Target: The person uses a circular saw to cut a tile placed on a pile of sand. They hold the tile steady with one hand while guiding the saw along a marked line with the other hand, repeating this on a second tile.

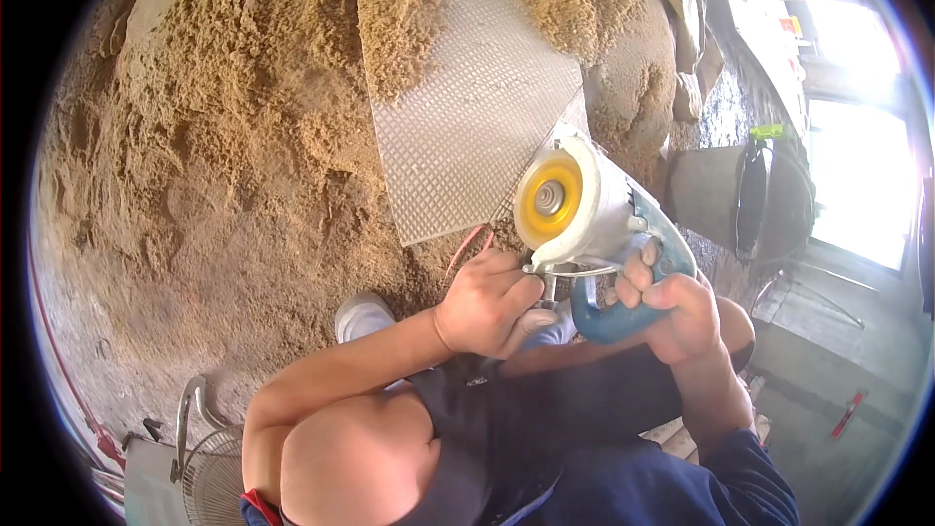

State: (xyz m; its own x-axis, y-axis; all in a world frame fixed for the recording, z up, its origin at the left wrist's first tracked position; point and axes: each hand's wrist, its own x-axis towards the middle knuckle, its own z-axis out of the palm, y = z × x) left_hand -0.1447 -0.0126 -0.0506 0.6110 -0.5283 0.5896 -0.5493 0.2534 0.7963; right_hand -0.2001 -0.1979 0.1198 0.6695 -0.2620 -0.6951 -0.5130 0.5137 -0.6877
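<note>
A handheld power cutter (604, 205) with a pale round guard and a teal handle is raised over my lap. A yellow disc (551, 199) with a metal hub faces up inside the guard. My right hand (682, 304) wraps round the teal handle. Just below the guard's edge, my left hand (492, 304) is closed, thumb and fingers pinched near a small metal part. What lies between those fingers is hidden. Beyond the cutter, a patterned grey sheet (467, 146) with a fine diamond grid lies on the ground, partly covered by sand.
Heaped damp sand (224, 107) spreads across the far and left side. A pinkish cord (464, 251) runs near the sheet. My shoe (362, 316) is planted behind my left hand. At right stands a grey bucket-like container (703, 190); a wire cage (212, 468) is at lower left.
</note>
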